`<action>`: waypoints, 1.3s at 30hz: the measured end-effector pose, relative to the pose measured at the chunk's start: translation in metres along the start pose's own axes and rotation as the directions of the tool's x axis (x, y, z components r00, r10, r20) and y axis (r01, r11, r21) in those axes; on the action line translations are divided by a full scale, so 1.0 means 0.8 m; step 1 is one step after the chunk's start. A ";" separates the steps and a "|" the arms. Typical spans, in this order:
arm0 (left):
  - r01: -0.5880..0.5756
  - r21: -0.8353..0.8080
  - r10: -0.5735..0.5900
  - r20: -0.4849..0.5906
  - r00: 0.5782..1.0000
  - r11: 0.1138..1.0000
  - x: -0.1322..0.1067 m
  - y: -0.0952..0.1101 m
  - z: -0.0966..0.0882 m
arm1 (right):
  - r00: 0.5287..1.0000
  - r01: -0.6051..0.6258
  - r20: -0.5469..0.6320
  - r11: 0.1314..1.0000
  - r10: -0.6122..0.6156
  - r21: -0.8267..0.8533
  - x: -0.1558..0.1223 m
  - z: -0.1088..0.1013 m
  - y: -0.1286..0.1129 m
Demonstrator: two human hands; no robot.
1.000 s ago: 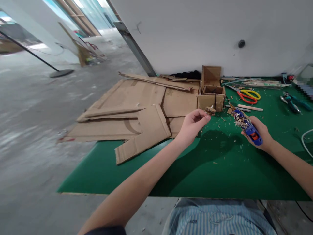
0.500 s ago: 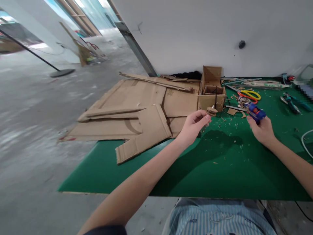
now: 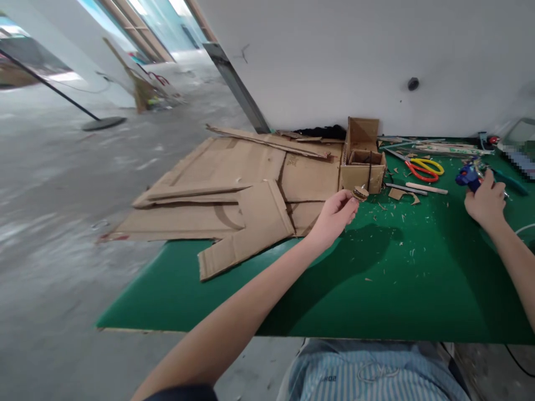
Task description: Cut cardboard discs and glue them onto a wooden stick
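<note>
My left hand (image 3: pixel 334 214) pinches a small wheel of stacked cardboard discs (image 3: pixel 360 194) between thumb and fingers, just in front of a cardboard box (image 3: pixel 363 175) with a raised back. A light tip sticks up from the discs. Over the right side of the table, my right hand (image 3: pixel 487 201) is closed around a blue tool that looks like a hot glue gun (image 3: pixel 468 177). Its far parts blend with the pliers (image 3: pixel 512 182) behind. Scissors with red and yellow handles (image 3: pixel 425 169) lie between the hands, near a pale stick (image 3: pixel 426 189) and a cardboard offcut (image 3: pixel 403 195).
Large cardboard sheets (image 3: pixel 217 161) cover the left back of the green table (image 3: pixel 175 301), one hooked piece (image 3: pixel 259 217) on top. Thin strips (image 3: pixel 447 147) lie along the wall. A white cable (image 3: pixel 525 227) curves at the right edge. Small scraps are scattered across the middle.
My right hand has moved right and away from me with the blue glue gun, exposing the scissors and the pale stick. My left hand stays nearly in place, the discs slightly turned.
</note>
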State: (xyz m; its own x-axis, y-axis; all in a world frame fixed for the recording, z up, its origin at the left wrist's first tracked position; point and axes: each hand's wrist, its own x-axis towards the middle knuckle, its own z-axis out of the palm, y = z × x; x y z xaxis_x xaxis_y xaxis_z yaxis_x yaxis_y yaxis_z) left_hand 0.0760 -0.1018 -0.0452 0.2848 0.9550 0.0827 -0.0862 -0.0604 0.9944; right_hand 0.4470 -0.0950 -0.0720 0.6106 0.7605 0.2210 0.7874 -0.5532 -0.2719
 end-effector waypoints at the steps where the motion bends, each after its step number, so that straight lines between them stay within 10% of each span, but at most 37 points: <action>1: -0.011 0.039 0.011 -0.014 1.000 0.999 0.000 0.002 0.000 | 0.999 -0.029 -0.014 1.000 0.029 0.010 0.003 0.003 0.002; 20: -0.107 0.193 0.119 -0.052 0.992 0.975 -0.004 0.004 -0.001 | 0.973 0.177 -0.151 0.984 -0.175 0.003 -0.001 0.000 0.012; 24: -0.096 0.160 0.102 -0.028 0.994 0.982 -0.007 0.005 0.004 | 0.829 0.455 -0.356 0.890 -0.431 -0.019 -0.028 -0.015 -0.020; 31: -0.088 0.206 0.078 0.054 0.996 0.975 -0.011 0.007 0.009 | 0.544 0.811 -0.189 0.454 -0.818 0.370 -0.130 -0.045 -0.117; 39: -0.208 0.323 0.162 0.163 0.973 0.923 -0.007 0.001 0.006 | 0.502 0.806 -0.266 0.333 -0.823 0.489 -0.180 -0.046 -0.158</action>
State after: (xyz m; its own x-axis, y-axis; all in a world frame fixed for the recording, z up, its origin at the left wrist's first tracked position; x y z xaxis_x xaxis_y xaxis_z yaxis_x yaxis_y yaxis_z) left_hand 0.0791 -0.1083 -0.0448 0.4190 0.8723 0.2522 0.1692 -0.3479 0.9221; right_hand 0.2622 -0.1469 -0.0350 -0.3187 0.7464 0.5842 0.7132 0.5948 -0.3708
